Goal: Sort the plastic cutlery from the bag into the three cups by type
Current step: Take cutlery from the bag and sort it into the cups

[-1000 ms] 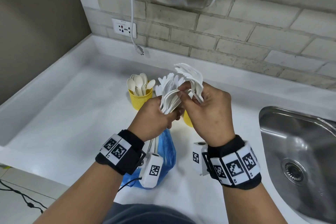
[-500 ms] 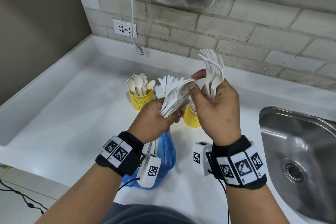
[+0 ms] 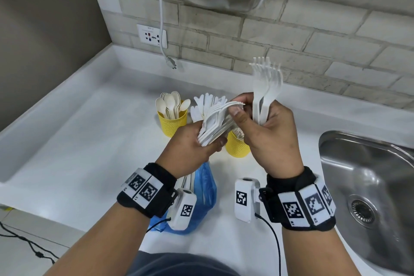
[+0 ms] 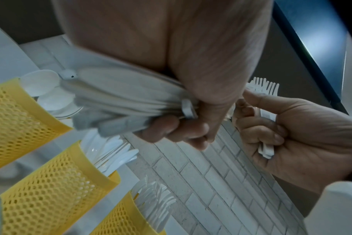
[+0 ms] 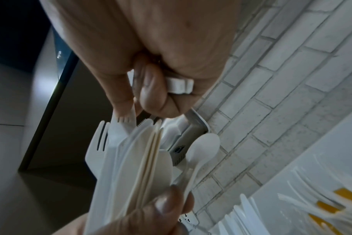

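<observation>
Fingers of the right hand (image 3: 272, 141) curl round a few upright forks (image 3: 266, 87), thumb and forefinger pinching the bundle (image 3: 215, 123) of mixed cutlery gripped by the left hand (image 3: 190, 150). Behind stand yellow cups (image 3: 172, 122); below lies the blue bag (image 3: 206, 188).

A white countertop (image 3: 74, 152) runs along a brick wall, a steel sink (image 3: 367, 190) set into its right side. Three yellow mesh cups (image 4: 50, 187) stand toward the far middle, holding white plastic spoons (image 3: 171, 103), knives and forks. A blue plastic bag (image 3: 205, 190) lies nearer, at the front edge.
</observation>
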A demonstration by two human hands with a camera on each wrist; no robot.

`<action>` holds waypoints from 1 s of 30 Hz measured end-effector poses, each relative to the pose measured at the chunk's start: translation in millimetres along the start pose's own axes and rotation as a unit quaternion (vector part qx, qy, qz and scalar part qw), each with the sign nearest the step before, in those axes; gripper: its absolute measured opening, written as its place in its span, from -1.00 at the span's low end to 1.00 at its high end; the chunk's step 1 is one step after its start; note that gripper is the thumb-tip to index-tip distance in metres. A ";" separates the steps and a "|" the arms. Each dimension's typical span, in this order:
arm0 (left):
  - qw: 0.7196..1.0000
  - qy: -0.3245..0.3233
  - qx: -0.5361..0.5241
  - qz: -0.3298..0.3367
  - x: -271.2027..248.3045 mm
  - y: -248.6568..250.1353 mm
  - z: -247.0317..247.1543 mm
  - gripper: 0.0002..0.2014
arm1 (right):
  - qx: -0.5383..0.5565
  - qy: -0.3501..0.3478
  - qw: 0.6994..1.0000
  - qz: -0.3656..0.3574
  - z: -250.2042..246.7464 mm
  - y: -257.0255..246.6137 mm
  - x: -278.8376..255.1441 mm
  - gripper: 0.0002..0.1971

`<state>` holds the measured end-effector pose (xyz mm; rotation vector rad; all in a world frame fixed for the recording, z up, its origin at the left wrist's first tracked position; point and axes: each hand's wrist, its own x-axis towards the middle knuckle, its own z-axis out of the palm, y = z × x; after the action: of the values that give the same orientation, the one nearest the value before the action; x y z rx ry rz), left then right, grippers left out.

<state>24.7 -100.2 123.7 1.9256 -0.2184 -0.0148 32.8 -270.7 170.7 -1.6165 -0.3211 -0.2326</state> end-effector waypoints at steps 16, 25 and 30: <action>0.991 -0.052 -0.117 -0.032 -1.7 -0.1 -6.9 -0.93 | 0.256 0.196 0.946 0.029 -14.7 -11.2 10.6 -0.92; 0.985 -0.092 -0.149 0.002 -5.0 4.7 -9.5 -0.83 | 0.408 0.230 0.857 0.215 -21.9 2.9 9.2 -0.81; 0.979 -0.096 -0.182 -0.008 -3.5 -0.6 -8.9 -0.87 | 0.480 0.199 0.822 0.233 -23.4 16.5 10.8 -0.55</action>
<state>22.4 -91.2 126.1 1.5601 -0.3081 -0.2370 49.6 -294.1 160.6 -0.5697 0.2735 -0.0062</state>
